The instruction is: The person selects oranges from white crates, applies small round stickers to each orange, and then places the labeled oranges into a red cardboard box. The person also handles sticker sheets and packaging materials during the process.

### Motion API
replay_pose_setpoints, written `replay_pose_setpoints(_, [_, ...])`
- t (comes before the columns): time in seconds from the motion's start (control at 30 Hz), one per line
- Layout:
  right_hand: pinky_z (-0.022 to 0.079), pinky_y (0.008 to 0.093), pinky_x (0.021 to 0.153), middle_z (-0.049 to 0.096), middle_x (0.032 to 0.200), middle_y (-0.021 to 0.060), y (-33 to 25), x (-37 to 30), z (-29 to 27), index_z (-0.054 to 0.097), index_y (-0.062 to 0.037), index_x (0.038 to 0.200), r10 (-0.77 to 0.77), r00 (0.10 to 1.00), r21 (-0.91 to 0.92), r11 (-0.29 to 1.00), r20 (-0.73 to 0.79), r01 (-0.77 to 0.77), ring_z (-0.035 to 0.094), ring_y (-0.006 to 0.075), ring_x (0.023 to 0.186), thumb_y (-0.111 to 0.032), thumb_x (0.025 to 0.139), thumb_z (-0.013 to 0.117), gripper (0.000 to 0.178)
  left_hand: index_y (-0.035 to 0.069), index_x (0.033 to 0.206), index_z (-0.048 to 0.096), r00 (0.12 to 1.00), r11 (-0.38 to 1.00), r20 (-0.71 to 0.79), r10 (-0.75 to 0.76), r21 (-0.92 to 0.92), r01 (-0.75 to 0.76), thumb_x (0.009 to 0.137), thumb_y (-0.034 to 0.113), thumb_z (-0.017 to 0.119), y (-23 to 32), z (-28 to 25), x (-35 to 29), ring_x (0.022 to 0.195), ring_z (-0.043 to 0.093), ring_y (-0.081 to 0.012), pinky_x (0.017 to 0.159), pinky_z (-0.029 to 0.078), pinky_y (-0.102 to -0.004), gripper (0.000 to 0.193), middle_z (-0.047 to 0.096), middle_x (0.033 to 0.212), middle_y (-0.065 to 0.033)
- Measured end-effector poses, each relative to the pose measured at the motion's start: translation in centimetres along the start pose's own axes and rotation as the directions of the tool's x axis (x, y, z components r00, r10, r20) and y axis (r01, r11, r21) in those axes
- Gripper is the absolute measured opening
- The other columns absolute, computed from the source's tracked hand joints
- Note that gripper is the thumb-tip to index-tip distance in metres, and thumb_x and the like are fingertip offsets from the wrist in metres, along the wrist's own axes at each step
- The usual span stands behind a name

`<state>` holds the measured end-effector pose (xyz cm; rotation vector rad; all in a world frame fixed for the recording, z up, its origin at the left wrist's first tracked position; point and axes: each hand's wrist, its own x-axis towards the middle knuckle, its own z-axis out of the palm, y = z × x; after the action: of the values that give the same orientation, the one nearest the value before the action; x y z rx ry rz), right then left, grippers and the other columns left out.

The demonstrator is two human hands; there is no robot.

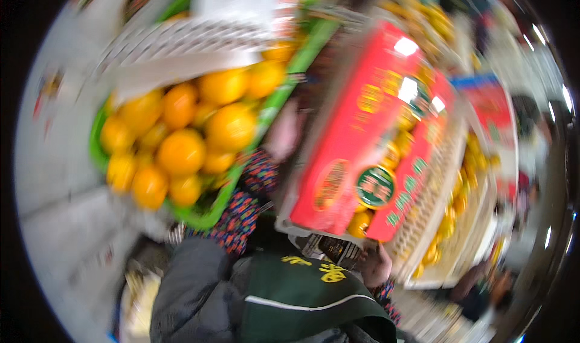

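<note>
A red cardboard fruit box with clear windows lies in front of me, slanting away to the upper right, with orange fruit showing inside. My right hand is closed at its near edge, the thumb up against the cardboard. Along the box's left side is my left hand, blurred by motion, its fingers partly hidden between the box and a green basket. The green basket stands at the left, heaped with oranges. White sheets with a perforated strip lie over its far part.
Pale crates of yellow-orange fruit stand to the right, beside an upright red box panel. More yellow fruit lies at the far end. Another person is at the lower right. A pale surface extends on the left.
</note>
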<state>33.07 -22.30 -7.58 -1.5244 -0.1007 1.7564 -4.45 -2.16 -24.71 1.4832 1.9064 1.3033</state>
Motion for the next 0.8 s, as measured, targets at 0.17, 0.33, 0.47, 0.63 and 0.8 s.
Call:
replay_pose_setpoints(0.17, [0.051, 0.0389, 0.085, 0.071, 0.106, 0.0109, 0.5, 0.9, 1.5, 0.067, -0.0046, 0.113, 0.125, 0.974, 0.093, 0.99, -0.188, -0.109, 0.066, 0.0252, 0.098, -0.029, 0.095, 0.066, 0.03, 0.0, 0.122, 0.059, 0.994, 0.942, 0.085, -0.07, -0.323, 0.094, 0.104, 0.026, 0.046, 2.7, 3.6, -6.2, 0.11, 0.059, -0.0335, 0.099, 0.046, -0.043, 0.034, 0.062, 0.12, -0.0212])
replay_pose_setpoints(0.33, [0.048, 0.0301, 0.067, 0.069, 0.092, 0.0026, 1.8, 1.2, 1.9, 0.067, -0.0088, 0.112, -0.144, 0.975, 0.03, 0.988, -0.172, 0.151, 0.064, 0.0146, 0.078, -0.032, 0.091, 0.073, 0.032, 0.0, 0.124, 0.058, 0.961, 0.954, 0.276, -0.034, -0.276, 0.113, 0.104, 0.027, 0.047, 5.7, 4.3, -12.0, 0.112, 0.058, -0.0335, 0.1, 0.045, -0.0428, 0.036, 0.061, 0.122, -0.0214])
replay_pose_setpoints(0.47, [0.048, 0.0289, 0.062, 0.068, 0.088, 0.0042, 1.6, 1.0, 2.0, 0.066, -0.0061, 0.108, -0.21, 0.955, -0.049, 0.978, -0.208, 0.204, 0.063, 0.0138, 0.074, -0.031, 0.088, 0.076, 0.034, 0.0, 0.126, 0.057, 0.924, 0.957, 0.382, 0.013, -0.274, 0.099, 0.104, 0.028, 0.047, 6.5, 5.1, -14.1, 0.113, 0.058, -0.0335, 0.101, 0.045, -0.0426, 0.037, 0.06, 0.123, -0.0215])
replay_pose_setpoints(0.63, [0.048, 0.0293, 0.061, 0.067, 0.082, 0.0041, 2.2, 1.3, 2.2, 0.067, -0.0041, 0.102, -0.256, 0.932, -0.042, 0.966, -0.254, 0.254, 0.061, 0.0146, 0.07, -0.03, 0.085, 0.078, 0.033, -0.001, 0.127, 0.056, 0.859, 0.953, 0.508, 0.065, -0.287, 0.098, 0.103, 0.029, 0.048, 8.8, 6.2, -16.9, 0.115, 0.057, -0.0335, 0.102, 0.044, -0.0423, 0.039, 0.059, 0.125, -0.0217])
replay_pose_setpoints(0.8, [0.053, 0.0323, 0.062, 0.069, 0.082, 0.0061, 3.2, 3.0, 1.5, 0.068, -0.0019, 0.098, -0.33, 0.907, -0.101, 0.944, -0.261, 0.315, 0.064, 0.0148, 0.071, -0.031, 0.082, 0.082, 0.037, -0.001, 0.129, 0.055, 0.787, 0.944, 0.606, 0.121, -0.315, 0.098, 0.103, 0.03, 0.049, 11.4, 8.1, -19.1, 0.117, 0.056, -0.0335, 0.103, 0.043, -0.0421, 0.041, 0.058, 0.127, -0.0218])
